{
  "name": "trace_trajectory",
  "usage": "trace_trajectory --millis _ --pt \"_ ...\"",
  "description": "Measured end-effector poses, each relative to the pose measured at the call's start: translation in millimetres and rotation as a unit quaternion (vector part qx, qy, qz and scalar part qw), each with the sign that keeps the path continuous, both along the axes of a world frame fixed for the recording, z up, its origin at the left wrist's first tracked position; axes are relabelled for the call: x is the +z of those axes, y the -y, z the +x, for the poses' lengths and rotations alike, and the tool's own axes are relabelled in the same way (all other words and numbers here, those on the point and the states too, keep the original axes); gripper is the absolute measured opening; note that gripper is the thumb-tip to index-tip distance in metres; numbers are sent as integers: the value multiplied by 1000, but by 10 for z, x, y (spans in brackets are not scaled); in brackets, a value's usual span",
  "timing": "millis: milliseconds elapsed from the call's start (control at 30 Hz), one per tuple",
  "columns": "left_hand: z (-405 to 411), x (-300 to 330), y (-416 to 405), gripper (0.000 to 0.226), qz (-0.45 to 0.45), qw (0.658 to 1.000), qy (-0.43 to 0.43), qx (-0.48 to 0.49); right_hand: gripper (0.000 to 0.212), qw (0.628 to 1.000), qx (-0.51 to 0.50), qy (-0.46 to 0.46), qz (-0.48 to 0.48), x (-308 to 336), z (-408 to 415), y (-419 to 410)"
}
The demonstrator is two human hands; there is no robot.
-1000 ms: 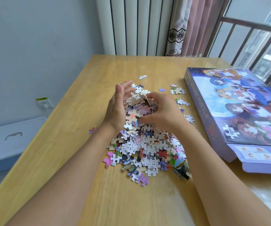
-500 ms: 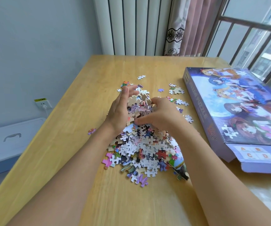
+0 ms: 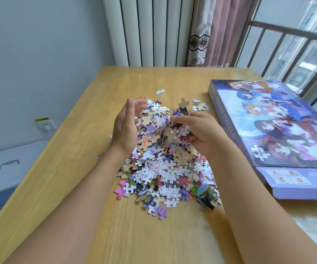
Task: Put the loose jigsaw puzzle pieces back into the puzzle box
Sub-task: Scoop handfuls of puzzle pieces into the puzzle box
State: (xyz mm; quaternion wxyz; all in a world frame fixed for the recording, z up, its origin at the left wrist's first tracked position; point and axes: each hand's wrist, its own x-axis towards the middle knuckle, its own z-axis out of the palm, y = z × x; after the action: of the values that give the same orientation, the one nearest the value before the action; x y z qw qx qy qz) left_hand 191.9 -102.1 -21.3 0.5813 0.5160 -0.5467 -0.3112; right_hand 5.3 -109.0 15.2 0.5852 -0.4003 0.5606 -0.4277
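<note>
A big heap of loose jigsaw pieces lies in the middle of the wooden table. My left hand and my right hand press in from both sides of the heap's far part, cupping a raised mound of pieces between them. A few pieces stick up above my right fingers. The purple puzzle box, with a cartoon picture on top, lies flat at the right, its near end flap open toward me.
Stray pieces lie beyond the heap, one farther back. A white radiator and curtains stand behind the table, a window with railings at the right. A white-lidded bin sits on the floor at the left.
Both hands have drawn toward me and lifted, squeezing a mound of pieces up off the heap. More stray pieces show behind the hands.
</note>
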Motion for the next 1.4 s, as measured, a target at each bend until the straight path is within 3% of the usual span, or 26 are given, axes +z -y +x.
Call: trace_trajectory --millis 67,200,300,367,567,833,1067,1267,1400 --pt "-4 -21 -4 58 -7 1000 23 -4 40 995 -9 80 54 -3 5 3" --pt "-4 -36 -41 48 -48 990 132 -21 9 976 4 197 96 13 36 2" --pt "-35 -25 -79 45 -140 952 270 -32 9 959 23 262 106 21 65 -20" --pt "-84 -27 -88 47 -172 937 301 -41 12 945 23 304 118 26 73 -26" --pt "-98 -6 -69 31 -198 943 267 -6 17 934 22 337 114 33 68 -25" --pt "-131 43 -106 18 -214 937 275 -14 10 962 97 238 95 -25 79 -50" --pt "-129 34 -122 49 -131 976 170 -35 15 954 65 273 107 -14 42 -27" --pt "-133 11 -130 19 -148 971 188 -20 10 949 0 296 105 5 -12 -43" --pt "-180 40 -183 13 -156 967 202 -24 10 944 -25 313 105 84 -61 -136"
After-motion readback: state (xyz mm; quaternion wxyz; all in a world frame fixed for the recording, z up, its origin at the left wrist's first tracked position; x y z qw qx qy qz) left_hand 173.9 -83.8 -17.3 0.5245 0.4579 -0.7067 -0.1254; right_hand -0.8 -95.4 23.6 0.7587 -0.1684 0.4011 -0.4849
